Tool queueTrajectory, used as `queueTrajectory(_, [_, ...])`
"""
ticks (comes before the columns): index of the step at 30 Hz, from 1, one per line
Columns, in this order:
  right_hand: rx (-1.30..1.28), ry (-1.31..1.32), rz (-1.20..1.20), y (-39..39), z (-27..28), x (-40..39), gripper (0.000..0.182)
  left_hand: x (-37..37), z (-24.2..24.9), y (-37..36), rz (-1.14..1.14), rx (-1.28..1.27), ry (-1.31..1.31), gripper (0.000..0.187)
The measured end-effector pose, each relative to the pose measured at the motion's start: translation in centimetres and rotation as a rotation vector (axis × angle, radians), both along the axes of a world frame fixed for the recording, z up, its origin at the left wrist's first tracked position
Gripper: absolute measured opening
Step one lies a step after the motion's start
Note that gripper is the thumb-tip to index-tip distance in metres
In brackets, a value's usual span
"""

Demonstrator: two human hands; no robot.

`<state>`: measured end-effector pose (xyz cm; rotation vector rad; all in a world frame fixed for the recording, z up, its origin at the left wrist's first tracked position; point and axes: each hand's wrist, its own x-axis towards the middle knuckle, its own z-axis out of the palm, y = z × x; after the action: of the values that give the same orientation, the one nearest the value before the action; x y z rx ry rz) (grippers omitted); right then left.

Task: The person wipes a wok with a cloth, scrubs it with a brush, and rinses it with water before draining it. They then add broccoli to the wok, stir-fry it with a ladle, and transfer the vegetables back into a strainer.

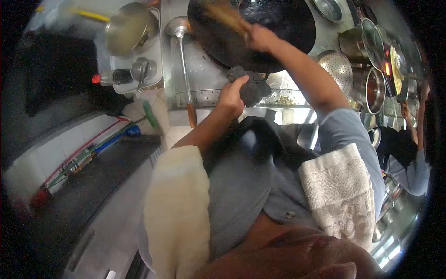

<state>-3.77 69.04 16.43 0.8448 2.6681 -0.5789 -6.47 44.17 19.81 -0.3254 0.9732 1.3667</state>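
Note:
A large dark wok fills the top centre of the head view. My left hand is closed round a dark grey cloth at the wok's near edge. Over the wok, my right hand grips the end of a light brown brush-like tool, whose far part is smeared by motion. A steel ladle with a wooden handle end lies on the counter left of the wok.
At the upper left, a tray holds a steel pot, a small cup and a red-capped bottle. A perforated strainer and pots stand right. Another person's sleeve shows at far right.

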Motion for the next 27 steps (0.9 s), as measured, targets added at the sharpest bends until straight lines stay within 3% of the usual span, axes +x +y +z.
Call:
queueTrajectory(2, [-0.318,0.196,0.166,-3.2,6.0,3.6,0.074,0.0,-2.1,-0.4,-0.001,0.143,0.013,0.038])
queueTrajectory(4, [-0.626,-0.062,0.197,0.7,9.5,7.0,0.071,-0.3,-3.1,-1.7,-0.533,0.429,1.33,0.033])
queueTrajectory(5, [-0.329,-0.337,0.307,4.5,8.4,8.1,0.068,0.0,-2.4,-1.3,-0.528,0.434,1.335,0.033])
queueTrajectory(6, [-0.028,-0.605,0.407,9.4,6.3,9.2,0.064,0.8,-1.2,-1.1,-0.293,0.408,0.831,0.032])
queueTrajectory(7, [0.172,-0.445,-0.02,14.4,4.1,11.1,0.043,1.0,-0.5,-0.7,-0.06,0.37,0.336,0.031])
queueTrajectory(8, [0.699,0.041,-0.23,12.6,7.3,11.4,0.027,0.9,-0.4,-0.5,-0.06,0.371,0.345,0.031])
queueTrajectory(9, [0.81,0.232,-0.319,13.0,7.7,10.2,0.023,0.8,-0.4,-0.2,-0.044,0.239,0.144,0.031])
queueTrajectory(10, [0.788,0.375,-0.469,11.7,8.8,8.1,0.036,0.5,-0.4,0.2,-0.026,0.112,-0.053,0.031])
queueTrajectory(11, [0.754,0.512,-0.624,9.8,10.0,5.5,0.063,0.3,0.3,0.2,-0.028,0.109,-0.045,0.031])
queueTrajectory(12, [0.362,0.433,-0.821,9.0,10.5,3.4,0.065,0.3,1.4,0.0,-0.098,0.1,0.12,0.031])
queueTrajectory(13, [0.543,0.547,-0.679,11.0,3.8,2.2,0.074,0.4,2.0,-0.1,-0.169,0.094,0.284,0.031])
queueTrajectory(14, [0.573,0.135,-0.174,12.0,-1.8,1.7,0.025,0.6,1.7,0.0,-0.172,0.089,0.284,0.031])
queueTrajectory(15, [0.499,0.035,-0.107,7.4,-2.1,-0.9,0.029,0.9,1.1,0.1,-0.104,0.138,0.203,0.031])
queueTrajectory(16, [0.21,0.084,-0.179,4.4,-3.7,-1.8,0.053,0.9,0.7,0.3,-0.031,0.187,0.124,0.031])
queueTrajectory(19, [-0.273,0.178,0.104,-4.4,4.8,1.3,0.082,2.0,1.3,-0.3,0.086,0.363,0.277,0.021])
queueTrajectory(22, [-0.564,0.086,0.326,1.5,8.0,6.5,0.087,2.1,0.8,-0.2,0.046,0.36,0.26,0.023])
queueTrajectory(23, [-0.389,-0.174,0.168,5.3,6.8,7.9,0.084,2.1,0.7,0.0,0.046,0.367,0.263,0.023])
queueTrajectory(24, [0.006,-0.483,0.357,7.4,9.6,7.7,0.079,2.0,0.5,0.1,0.057,0.278,0.114,0.024])
queueTrajectory(25, [0.361,-0.3,-0.188,12.5,5.4,9.9,0.075,1.9,0.3,0.4,0.067,0.193,-0.03,0.024])
queueTrajectory(26, [0.572,-0.008,-0.391,12.7,6.8,10.2,0.079,2.0,0.0,0.2,0.065,0.201,-0.02,0.024])
queueTrajectory(27, [0.582,0.179,-0.578,9.9,11.3,8.5,0.075,2.1,-0.6,0.1,0.07,0.176,-0.001,0.024])
